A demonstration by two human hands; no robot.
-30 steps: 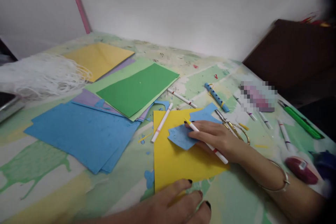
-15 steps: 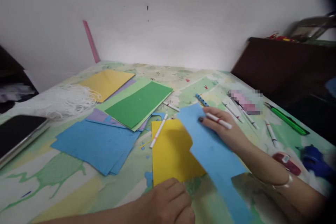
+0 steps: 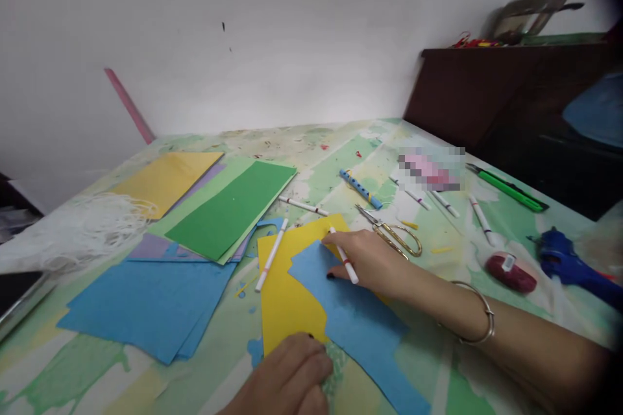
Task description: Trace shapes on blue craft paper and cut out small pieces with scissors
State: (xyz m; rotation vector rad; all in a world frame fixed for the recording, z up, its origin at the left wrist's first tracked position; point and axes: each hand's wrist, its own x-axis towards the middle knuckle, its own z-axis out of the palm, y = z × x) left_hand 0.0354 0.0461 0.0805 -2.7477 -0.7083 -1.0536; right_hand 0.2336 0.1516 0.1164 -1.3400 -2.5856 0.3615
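Observation:
My right hand is closed around a white marker pen with a red band. Its thumb also rests against a cut piece of light blue paper with notched edges. That piece lies over a yellow sheet, covering its right side. Curled at the bottom of the view, my left hand is by the lower edge of the yellow sheet; nothing shows in its fingers. Another white marker lies across the sheet's left edge. Gold-handled scissors sit just beyond my right hand.
Left are blue sheets, green sheets, a golden-yellow sheet and white cords. Right are a blue flute-like tube, several markers, a green cutter, a dark red object and a blue glue gun.
My right hand has brought the blue paper and marker lower and left, over the yellow sheet. The scissors now show. The view has turned right.

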